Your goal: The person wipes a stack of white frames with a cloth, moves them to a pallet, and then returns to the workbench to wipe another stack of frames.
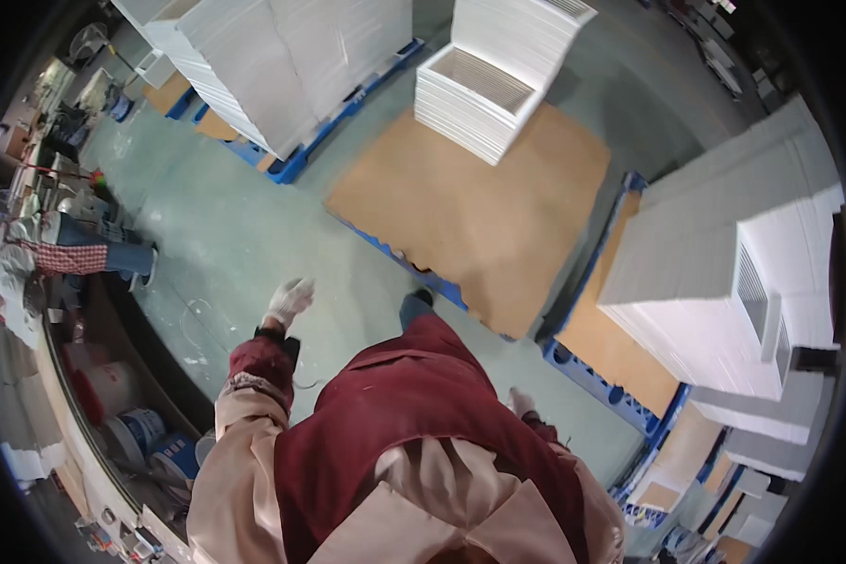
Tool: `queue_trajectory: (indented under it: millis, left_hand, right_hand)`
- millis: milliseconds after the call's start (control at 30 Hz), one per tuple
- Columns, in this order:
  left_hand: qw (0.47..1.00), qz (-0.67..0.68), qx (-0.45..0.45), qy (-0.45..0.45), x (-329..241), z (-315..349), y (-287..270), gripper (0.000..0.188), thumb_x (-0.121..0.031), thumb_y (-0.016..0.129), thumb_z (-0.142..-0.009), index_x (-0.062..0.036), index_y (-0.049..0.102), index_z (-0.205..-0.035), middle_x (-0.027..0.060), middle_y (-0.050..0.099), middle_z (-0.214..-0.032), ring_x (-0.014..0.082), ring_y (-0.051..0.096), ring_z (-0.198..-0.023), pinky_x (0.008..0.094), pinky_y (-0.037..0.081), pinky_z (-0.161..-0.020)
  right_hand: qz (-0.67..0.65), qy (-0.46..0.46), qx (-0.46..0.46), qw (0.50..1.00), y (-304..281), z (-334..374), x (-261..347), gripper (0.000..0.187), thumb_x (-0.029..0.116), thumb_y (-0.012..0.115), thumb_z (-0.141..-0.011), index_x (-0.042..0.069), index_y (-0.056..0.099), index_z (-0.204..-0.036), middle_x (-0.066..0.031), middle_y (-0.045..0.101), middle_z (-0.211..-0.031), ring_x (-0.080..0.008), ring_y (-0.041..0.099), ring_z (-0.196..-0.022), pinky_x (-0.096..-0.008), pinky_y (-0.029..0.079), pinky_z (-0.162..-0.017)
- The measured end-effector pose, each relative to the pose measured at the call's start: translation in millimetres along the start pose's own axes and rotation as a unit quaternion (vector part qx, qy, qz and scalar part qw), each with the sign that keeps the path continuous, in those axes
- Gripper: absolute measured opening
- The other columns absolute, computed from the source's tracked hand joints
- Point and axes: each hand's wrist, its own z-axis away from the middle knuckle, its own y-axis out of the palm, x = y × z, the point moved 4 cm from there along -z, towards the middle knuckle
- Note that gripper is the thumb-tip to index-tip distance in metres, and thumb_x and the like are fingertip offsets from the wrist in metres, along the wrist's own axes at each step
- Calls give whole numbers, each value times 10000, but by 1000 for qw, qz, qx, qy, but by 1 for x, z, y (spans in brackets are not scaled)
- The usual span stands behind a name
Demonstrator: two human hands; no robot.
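- Looking down on green floor (207,235), taking the view's top as twelve o'clock.
- Showing cardboard (461,216) near centre, toward one o'clock, covering a blue pallet (446,289), probably to give a flat bearing face.
- Resting on that cardboard's far end, just past twelve: a white stack (461,117), likely raised to avoid floor dirt.
- Standing at three: a second stack (672,338), bedded likewise on a second pallet (600,385).
- Holding left hand (289,299) out at nine, with gloved fingers parted and gripping nothing, perhaps for balance.
- Holding right hand (520,402) low at five, near cardboard and second pallet, showing too little to tell open fingers from closed.
- Standing farther out at nine: a co-worker (122,257).
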Motion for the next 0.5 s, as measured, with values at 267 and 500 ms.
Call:
queue_trajectory:
  millis: [267,500]
  left_hand:
    - [962,-229,8,-151,-173,-179,26,408,-412,673,-838,-85,605,-1072,25,605,-882,159,562,-660,296,438,-573]
    - [960,-200,15,-194,-246,-447,71,428,-498,647,-840,-117,583,-1024,23,581,-840,186,552,-651,347,428,-560]
  right_hand:
    - [170,-331,-98,923,-14,102,464,514,440,523,-893,29,556,-1201,-224,630,-1086,-418,567,-1039,-476,434,-877]
    - [-1,-337,-19,941,-43,-6,611,542,470,500,-919,94,513,-1309,-105,579,-1202,-255,536,-1103,-359,421,-908]
